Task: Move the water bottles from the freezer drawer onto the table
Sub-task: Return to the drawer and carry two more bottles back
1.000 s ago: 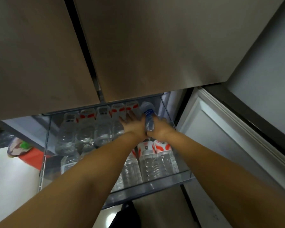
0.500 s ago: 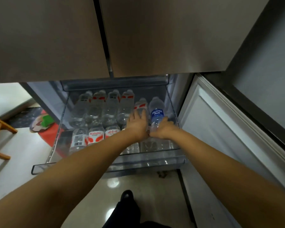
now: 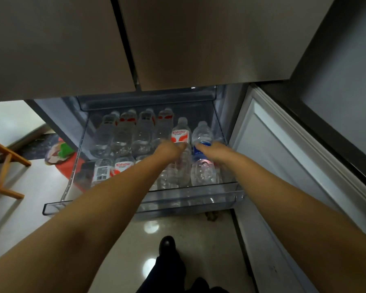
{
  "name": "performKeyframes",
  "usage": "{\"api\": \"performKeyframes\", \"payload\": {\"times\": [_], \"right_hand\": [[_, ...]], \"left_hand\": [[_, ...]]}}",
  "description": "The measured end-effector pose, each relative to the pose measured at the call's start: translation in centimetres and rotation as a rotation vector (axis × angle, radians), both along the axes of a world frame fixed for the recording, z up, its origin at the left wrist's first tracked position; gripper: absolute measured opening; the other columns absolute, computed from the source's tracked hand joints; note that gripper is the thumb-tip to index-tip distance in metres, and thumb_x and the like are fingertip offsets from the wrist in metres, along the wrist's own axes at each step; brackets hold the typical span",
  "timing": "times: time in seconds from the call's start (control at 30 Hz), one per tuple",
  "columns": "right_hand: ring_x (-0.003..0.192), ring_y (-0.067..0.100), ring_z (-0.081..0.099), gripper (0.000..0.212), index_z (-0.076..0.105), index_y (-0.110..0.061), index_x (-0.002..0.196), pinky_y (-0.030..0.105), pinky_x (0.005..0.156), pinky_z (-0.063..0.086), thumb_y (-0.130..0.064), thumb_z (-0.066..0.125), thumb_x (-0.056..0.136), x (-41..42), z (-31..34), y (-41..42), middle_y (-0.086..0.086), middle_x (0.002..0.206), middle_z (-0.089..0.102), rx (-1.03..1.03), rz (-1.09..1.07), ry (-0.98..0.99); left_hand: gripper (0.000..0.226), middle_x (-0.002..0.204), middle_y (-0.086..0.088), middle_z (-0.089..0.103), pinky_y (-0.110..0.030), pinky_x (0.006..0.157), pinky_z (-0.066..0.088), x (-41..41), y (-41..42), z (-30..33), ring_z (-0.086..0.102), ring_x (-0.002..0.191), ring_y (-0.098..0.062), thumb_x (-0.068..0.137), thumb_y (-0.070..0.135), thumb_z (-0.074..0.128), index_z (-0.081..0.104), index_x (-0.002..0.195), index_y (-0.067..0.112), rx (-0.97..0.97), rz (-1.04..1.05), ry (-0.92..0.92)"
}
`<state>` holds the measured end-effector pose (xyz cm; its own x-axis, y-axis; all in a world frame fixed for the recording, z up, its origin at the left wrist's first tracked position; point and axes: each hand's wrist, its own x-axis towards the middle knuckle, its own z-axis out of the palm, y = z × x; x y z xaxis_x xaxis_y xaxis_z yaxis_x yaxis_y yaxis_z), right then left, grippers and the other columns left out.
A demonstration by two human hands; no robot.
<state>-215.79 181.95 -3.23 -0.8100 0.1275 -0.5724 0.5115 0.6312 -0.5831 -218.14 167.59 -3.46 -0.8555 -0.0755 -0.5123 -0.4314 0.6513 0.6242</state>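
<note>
Both hands are reaching into the clear freezer drawer (image 3: 190,199) at the centre of the frame. Left hand (image 3: 170,149) is curling round a red-labelled water bottle (image 3: 179,134), gripping it just below the label. Right hand (image 3: 215,151) is gripping a blue-labelled water bottle (image 3: 202,137) just beside it, fingers wrapping over the label. These two bottles are standing side by side at the right of the drawer, caps pointing toward the upper part of the frame, and whether they are resting on the bottles below or being lifted clear I cannot tell.

More water bottles are lying in the drawer: a far row (image 3: 131,132) of four left of the held pair, and a near row (image 3: 114,170) partly hidden under the left forearm. Two closed fridge doors (image 3: 199,39) are filling the top of the frame above the drawer. An open white door panel (image 3: 283,157) is standing at the right. On the glossy floor (image 3: 178,229), a dark shoe (image 3: 167,244) is showing at lower centre, a wooden frame (image 3: 6,166) at the left edge, and a red and green object (image 3: 60,152) left of the drawer.
</note>
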Motion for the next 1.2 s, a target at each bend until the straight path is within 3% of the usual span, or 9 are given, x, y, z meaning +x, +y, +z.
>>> {"api": "performKeyframes", "payload": {"times": [0.07, 0.17, 0.27, 0.37, 0.5, 0.63, 0.8, 1.0, 1.2], "right_hand": [[0.067, 0.014, 0.05, 0.056, 0.049, -0.005, 0.132, 0.023, 0.051, 0.032, -0.048, 0.045, 0.096, -0.7, -1.1, -0.2, 0.007, 0.092, 0.057, 0.011, -0.088, 0.044], [0.094, 0.026, 0.06, 0.056, 0.046, -0.005, 0.134, 0.024, 0.049, 0.032, -0.046, 0.049, 0.096, -1.4, -2.1, -1.0, 0.015, 0.121, 0.06, -0.013, -0.181, 0.059], [0.096, 0.028, 0.059, 0.051, 0.047, -0.001, 0.132, 0.028, 0.064, 0.042, -0.039, 0.048, 0.098, -1.7, -1.6, -1.0, 0.019, 0.123, 0.059, -0.057, -0.204, 0.03], [0.091, 0.034, 0.065, 0.049, 0.051, 0.001, 0.126, 0.044, 0.083, 0.056, -0.036, 0.053, 0.094, -1.6, -1.3, -0.4, 0.023, 0.112, 0.064, -0.298, -0.386, -0.003], [0.067, 0.027, 0.067, 0.044, 0.057, -0.005, 0.118, 0.034, 0.056, 0.057, -0.041, 0.051, 0.094, -0.9, -0.2, 0.0, 0.015, 0.084, 0.068, -0.688, -0.631, -0.047], [0.062, 0.027, 0.068, 0.048, 0.059, -0.007, 0.12, 0.033, 0.057, 0.057, -0.044, 0.058, 0.088, 0.1, 2.1, 0.1, 0.014, 0.076, 0.068, -0.849, -0.598, -0.04], [0.058, 0.024, 0.068, 0.042, 0.064, -0.007, 0.098, 0.034, 0.063, 0.059, -0.047, 0.066, 0.085, 3.2, 4.9, 0.1, 0.013, 0.07, 0.07, -1.001, -0.546, -0.037], [0.078, 0.026, 0.067, 0.054, 0.059, -0.009, 0.12, 0.043, 0.087, 0.054, -0.045, 0.07, 0.082, 7.5, 6.2, -0.1, 0.015, 0.091, 0.068, -1.147, -0.531, 0.018], [0.086, 0.026, 0.066, 0.055, 0.057, -0.009, 0.123, 0.049, 0.097, 0.05, -0.042, 0.071, 0.082, 11.9, 7.0, 0.0, 0.016, 0.101, 0.066, -1.157, -0.53, 0.129]], "left_hand": [[0.069, 0.11, -0.013, 0.062, -0.038, 0.081, 0.056, -0.3, 0.9, -0.7, 0.066, 0.091, -0.028, 0.081, 0.051, 0.065, 0.044, 0.126, 0.004, 0.081, 0.066, -0.074], [0.092, 0.109, -0.014, 0.062, -0.041, 0.078, 0.059, -1.0, 1.3, -2.5, 0.068, 0.085, -0.031, 0.061, 0.058, 0.074, 0.038, 0.13, 0.008, 0.081, 0.088, -0.092], [0.077, 0.12, -0.014, 0.053, -0.047, 0.083, 0.055, -1.0, 1.1, -1.6, 0.059, 0.103, -0.033, 0.074, 0.037, 0.074, 0.03, 0.133, 0.013, 0.189, 0.159, -0.148], [0.062, 0.118, -0.014, 0.057, -0.037, 0.07, 0.056, -1.4, -0.2, -1.2, 0.061, 0.101, -0.029, 0.083, 0.031, 0.069, 0.038, 0.129, 0.003, 0.279, 0.07, -0.144], [0.051, 0.108, -0.015, 0.066, -0.041, 0.082, 0.056, -0.6, -2.3, 1.0, 0.066, 0.093, -0.029, 0.087, 0.036, 0.064, 0.05, 0.123, 0.002, 0.477, -0.009, -0.202], [0.051, 0.096, -0.011, 0.07, -0.039, 0.079, 0.056, 0.3, -2.9, 3.6, 0.068, 0.082, -0.025, 0.089, 0.039, 0.06, 0.053, 0.127, 0.006, 0.646, -0.048, -0.273], [0.045, 0.073, -0.009, 0.073, -0.032, 0.063, 0.059, 2.7, -2.8, 6.4, 0.071, 0.062, -0.02, 0.09, 0.051, 0.053, 0.062, 0.102, 0.008, 0.84, -0.003, -0.354], [0.059, 0.091, -0.012, 0.068, -0.035, 0.071, 0.059, 5.9, -4.0, 7.7, 0.066, 0.079, -0.022, 0.086, 0.057, 0.053, 0.056, 0.119, 0.008, 1.0, -0.009, -0.362], [0.052, 0.086, -0.013, 0.072, -0.038, 0.066, 0.061, 8.8, -4.1, 7.5, 0.071, 0.072, -0.024, 0.089, 0.054, 0.047, 0.059, 0.11, 0.007, 1.107, -0.118, -0.375]]}}
